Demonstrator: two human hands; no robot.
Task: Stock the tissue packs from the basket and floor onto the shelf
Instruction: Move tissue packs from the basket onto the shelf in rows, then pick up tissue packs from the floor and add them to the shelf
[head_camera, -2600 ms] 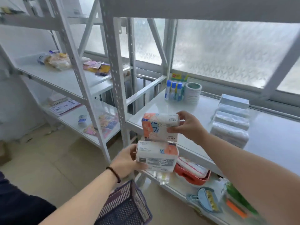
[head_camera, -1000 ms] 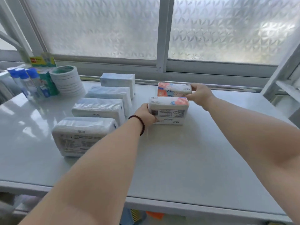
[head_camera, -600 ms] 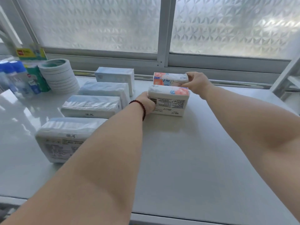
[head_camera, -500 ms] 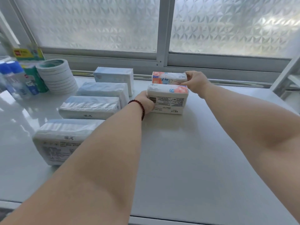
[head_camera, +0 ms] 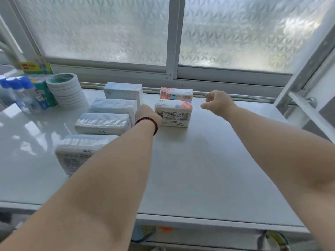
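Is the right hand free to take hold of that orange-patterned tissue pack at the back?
Probably yes: the right hand hangs loosely curled, holding nothing, just beside the rear orange pack, with bare shelf between them.

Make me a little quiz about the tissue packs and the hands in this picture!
1. True or false: the right hand grips the far orange-print pack.
2. How many plain white packs stand in the row left of the orange-print ones?
3. Which hand touches the near orange-print pack: A) left hand, B) right hand, C) neither?

Key:
1. False: it is off the pack, holding nothing.
2. Four.
3. A, at the pack's left end.
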